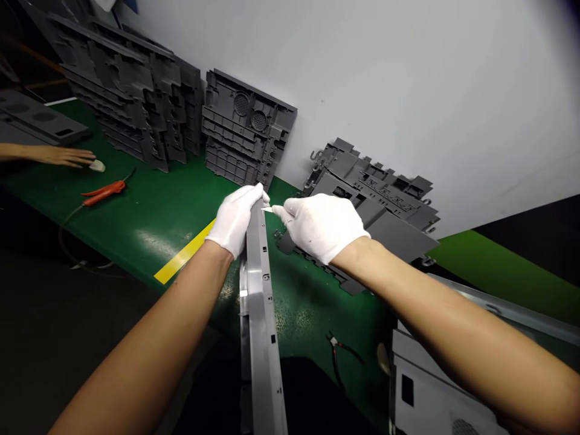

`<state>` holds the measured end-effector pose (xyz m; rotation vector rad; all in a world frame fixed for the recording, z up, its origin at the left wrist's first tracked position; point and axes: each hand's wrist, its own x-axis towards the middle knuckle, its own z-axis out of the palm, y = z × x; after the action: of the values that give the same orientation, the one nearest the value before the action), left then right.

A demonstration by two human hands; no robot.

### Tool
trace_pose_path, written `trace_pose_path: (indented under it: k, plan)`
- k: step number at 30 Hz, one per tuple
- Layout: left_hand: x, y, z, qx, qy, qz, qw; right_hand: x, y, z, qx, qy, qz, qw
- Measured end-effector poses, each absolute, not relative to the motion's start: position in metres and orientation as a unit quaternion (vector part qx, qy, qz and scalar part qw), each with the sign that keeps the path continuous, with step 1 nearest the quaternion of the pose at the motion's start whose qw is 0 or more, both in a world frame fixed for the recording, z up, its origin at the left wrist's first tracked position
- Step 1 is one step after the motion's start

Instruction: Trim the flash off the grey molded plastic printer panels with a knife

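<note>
A long grey plastic panel stands on edge in front of me, its narrow side with small slots facing up. My left hand, in a white glove, is wrapped round the panel's far end. In my right hand, also gloved in white, a small pointed blade is pinched between thumb and fingers. Its tip meets or lies very close to the panel's edge near my left fingers. The knife's handle is hidden inside my fist.
Grey moulded panels lean along the wall, with another panel beside them. More panels are stacked at right. Side cutters, a red-handled tool and a yellow strip lie on the green table. Another person's hand reaches in at left.
</note>
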<state>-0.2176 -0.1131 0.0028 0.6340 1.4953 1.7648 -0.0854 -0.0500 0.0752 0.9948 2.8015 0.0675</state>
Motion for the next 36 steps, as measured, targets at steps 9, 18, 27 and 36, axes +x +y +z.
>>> trace_pose_path:
  k: [9,18,27,36]
  plan:
    - [-0.2142,-0.1113,0.006,0.245,0.58,0.684,0.368,-0.0845,-0.0532,0.0805,0.323,0.94,0.049,0.1]
    - [-0.2128,-0.1111,0.0075,0.268,0.59,0.668,0.366,-0.0819,-0.0552,0.0808,0.331,0.936,0.061,0.107]
    - [-0.2143,-0.109,0.0001,0.272,0.575,0.679,0.366,-0.0777,-0.0589,0.0777,0.324,0.939,0.05,0.102]
    - [-0.2138,-0.1096,0.0027,0.286,0.585,0.669,0.358,-0.0757,-0.0596,0.0802,0.324,0.94,0.038,0.098]
